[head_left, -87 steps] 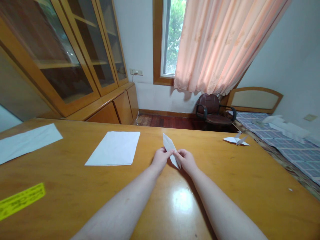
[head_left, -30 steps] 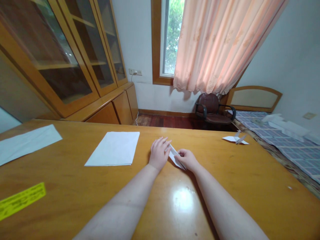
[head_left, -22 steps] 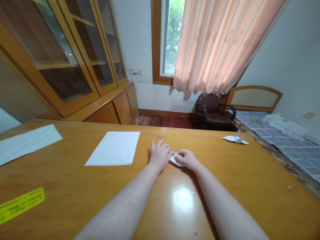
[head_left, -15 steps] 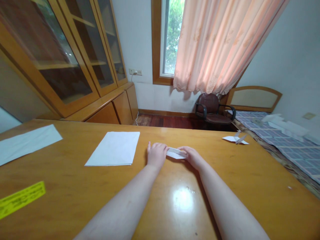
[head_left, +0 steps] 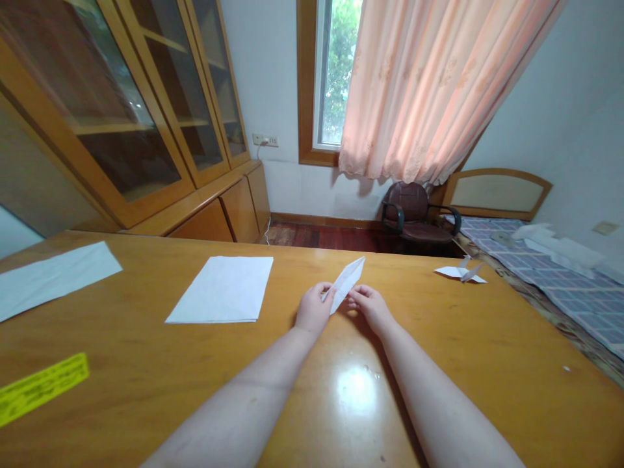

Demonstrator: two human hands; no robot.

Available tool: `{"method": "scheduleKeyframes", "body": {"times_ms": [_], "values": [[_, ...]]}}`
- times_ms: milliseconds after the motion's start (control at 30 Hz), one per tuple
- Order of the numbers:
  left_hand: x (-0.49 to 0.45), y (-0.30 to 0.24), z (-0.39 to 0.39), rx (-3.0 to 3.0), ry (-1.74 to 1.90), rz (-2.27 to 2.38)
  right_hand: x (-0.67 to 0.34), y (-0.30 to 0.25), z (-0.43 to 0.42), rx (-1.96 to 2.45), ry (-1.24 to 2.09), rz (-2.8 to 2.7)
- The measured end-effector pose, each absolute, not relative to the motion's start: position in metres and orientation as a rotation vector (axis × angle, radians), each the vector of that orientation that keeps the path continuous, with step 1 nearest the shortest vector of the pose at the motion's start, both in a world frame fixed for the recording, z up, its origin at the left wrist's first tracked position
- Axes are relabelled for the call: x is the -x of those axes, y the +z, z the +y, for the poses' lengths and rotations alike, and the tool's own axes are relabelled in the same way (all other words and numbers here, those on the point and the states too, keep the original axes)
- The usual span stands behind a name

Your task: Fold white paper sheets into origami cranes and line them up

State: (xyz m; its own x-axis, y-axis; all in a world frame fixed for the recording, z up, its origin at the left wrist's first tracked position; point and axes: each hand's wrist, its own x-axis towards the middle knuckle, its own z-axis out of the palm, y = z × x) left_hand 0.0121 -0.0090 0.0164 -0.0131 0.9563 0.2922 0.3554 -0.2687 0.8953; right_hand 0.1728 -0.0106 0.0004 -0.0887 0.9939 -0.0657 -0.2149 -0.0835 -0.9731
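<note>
A narrow piece of folded white paper is held up slantwise over the wooden table, its pointed end toward the far right. My left hand grips its near left part, thumb on the face turned to me. On the other side, my right hand has its fingertips bent in at the paper's right edge, seemingly pinching it. Part of those fingers is hidden by the paper. Left of my hands lies a stack of white paper sheets, flat on the table.
A folded paper figure with raised points sits at the table's far right. Another white sheet and a yellow printed strip lie at left. Beyond the table are a glass-door cabinet, a brown chair and a bed.
The folded paper has turned from lying nearly level between both hands to slanting up with its point away. My left hand has shifted slightly right and lower.
</note>
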Motion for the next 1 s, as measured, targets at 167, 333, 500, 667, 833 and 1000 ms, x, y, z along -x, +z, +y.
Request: {"method": "scheduleKeyframes", "body": {"times_ms": [167,333,500,667,833,1000], "values": [[-0.021,0.010,-0.010,-1.409,1.172,1.245,-0.172,0.001,-0.010,1.042,1.408,-0.993],[-0.022,0.007,-0.011,-1.349,1.112,1.187,-0.172,0.003,-0.010,1.139,1.383,-1.090],[-0.019,0.007,-0.006,-1.320,1.101,1.208,-0.174,0.000,-0.011,1.214,1.375,-1.218],[-0.017,0.003,0.000,-1.263,1.084,1.128,-0.170,0.003,-0.013,1.239,1.305,-1.288],[-0.015,-0.001,0.004,-1.172,1.057,1.063,-0.168,0.003,-0.012,1.260,1.247,-1.272],[-0.015,-0.003,0.007,-1.070,1.150,1.030,-0.170,-0.004,-0.007,1.192,1.193,-1.137]]}}
